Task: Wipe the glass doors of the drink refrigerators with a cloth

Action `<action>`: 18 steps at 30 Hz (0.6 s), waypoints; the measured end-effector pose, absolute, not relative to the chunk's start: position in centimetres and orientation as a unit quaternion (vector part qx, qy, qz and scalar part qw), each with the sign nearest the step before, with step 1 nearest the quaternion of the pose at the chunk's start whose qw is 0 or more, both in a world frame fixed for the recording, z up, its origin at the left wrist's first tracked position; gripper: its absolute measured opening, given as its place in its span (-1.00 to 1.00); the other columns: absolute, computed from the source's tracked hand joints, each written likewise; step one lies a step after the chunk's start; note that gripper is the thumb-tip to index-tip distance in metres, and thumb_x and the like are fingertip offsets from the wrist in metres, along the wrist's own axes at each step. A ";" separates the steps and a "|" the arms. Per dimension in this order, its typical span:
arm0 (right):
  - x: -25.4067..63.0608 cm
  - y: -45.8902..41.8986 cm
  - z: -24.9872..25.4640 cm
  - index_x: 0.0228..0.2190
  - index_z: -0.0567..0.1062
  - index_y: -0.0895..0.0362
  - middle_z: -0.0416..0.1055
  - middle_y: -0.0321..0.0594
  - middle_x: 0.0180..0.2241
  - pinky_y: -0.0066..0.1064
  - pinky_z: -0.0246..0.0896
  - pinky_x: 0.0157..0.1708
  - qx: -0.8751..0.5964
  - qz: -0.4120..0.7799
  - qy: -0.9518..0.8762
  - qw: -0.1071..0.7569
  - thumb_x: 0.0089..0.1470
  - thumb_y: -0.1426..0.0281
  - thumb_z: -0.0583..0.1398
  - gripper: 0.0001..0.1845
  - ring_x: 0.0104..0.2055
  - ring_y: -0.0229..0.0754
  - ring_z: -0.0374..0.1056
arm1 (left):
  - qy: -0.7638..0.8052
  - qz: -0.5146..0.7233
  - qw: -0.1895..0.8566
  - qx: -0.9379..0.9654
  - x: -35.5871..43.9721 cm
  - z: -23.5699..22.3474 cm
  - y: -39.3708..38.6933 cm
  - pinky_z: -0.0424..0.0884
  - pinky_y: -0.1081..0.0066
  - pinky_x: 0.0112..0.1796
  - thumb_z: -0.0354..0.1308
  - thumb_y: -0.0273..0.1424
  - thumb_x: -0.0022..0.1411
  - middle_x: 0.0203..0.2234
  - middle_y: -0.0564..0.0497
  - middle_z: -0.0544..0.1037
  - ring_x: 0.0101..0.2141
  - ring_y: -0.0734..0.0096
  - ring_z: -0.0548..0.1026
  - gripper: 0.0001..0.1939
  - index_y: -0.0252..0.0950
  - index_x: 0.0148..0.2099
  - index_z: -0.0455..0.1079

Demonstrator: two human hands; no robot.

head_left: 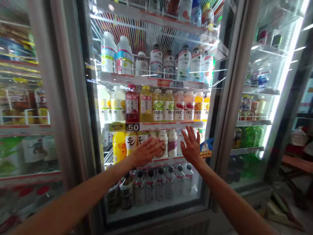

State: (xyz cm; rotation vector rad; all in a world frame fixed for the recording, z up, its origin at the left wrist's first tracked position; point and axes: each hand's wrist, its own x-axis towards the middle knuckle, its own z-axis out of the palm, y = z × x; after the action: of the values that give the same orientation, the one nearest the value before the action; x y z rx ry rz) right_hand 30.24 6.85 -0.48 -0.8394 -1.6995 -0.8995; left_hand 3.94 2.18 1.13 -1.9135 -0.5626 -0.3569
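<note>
My left hand point(149, 149) is stretched flat in front of the fourth shelf of a drinks fridge, its fingers slightly blurred and nothing seen in them. Behind it are bottles with a black character on the label point(131, 141) and a pale bottle with a purple label point(172, 143). My right hand point(192, 146) is raised with fingers spread and holds nothing. It is nearest to the right end of that shelf, below the price rail point(168, 126). Light streaks suggest glass before the bottles; I cannot tell whether either hand touches it.
Coloured juice bottles point(179, 106) line the shelf above, with white-labelled bottles point(184, 63) higher up. Dark-capped clear bottles point(160, 186) stand at the bottom. Metal door frames point(66, 98) flank this section, and more stocked fridges continue left and right. A blue sticker point(206, 147) is by the right frame.
</note>
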 end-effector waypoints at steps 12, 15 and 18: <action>34.3 6.7 -1.9 0.15 0.12 0.06 -0.01 -0.10 0.24 -0.03 -0.27 0.22 -0.399 -0.368 -0.676 0.498 0.13 0.41 0.00 -0.47 0.31 -0.08 -0.20 | -0.178 -0.108 0.528 -0.824 8.9 2.2 4.0 -0.03 0.18 0.19 -0.02 -0.39 0.20 0.18 -0.01 0.19 0.21 0.28 0.05 -0.55 -0.23 0.15 0.15; 34.9 6.6 -2.3 0.16 0.09 0.03 -0.03 -0.13 0.25 -0.02 -0.27 0.22 -0.400 -0.365 -0.678 0.497 0.12 0.41 0.00 -0.44 0.31 -0.08 -0.19 | -0.162 -0.087 0.525 -0.831 9.4 2.3 4.2 0.00 0.20 0.18 -0.04 -0.42 0.20 0.17 0.01 0.21 0.20 0.31 0.09 -0.57 -0.23 0.14 0.16; 35.5 6.8 -2.6 0.17 0.07 0.04 -0.04 -0.12 0.25 0.00 -0.27 0.22 -0.406 -0.363 -0.670 0.505 0.12 0.40 0.00 -0.44 0.30 -0.07 -0.19 | -0.272 -0.195 0.545 -0.769 9.8 3.8 4.7 -0.06 0.09 0.19 -0.06 -0.44 0.21 0.20 -0.03 0.14 0.22 0.19 0.01 -0.56 -0.25 0.15 0.14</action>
State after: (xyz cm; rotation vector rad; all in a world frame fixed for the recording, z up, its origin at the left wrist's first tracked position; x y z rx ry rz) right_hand 35.49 6.78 -2.65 -0.9806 -1.6171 -0.8749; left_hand 9.79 4.68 3.77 -1.8226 -0.6450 -0.4614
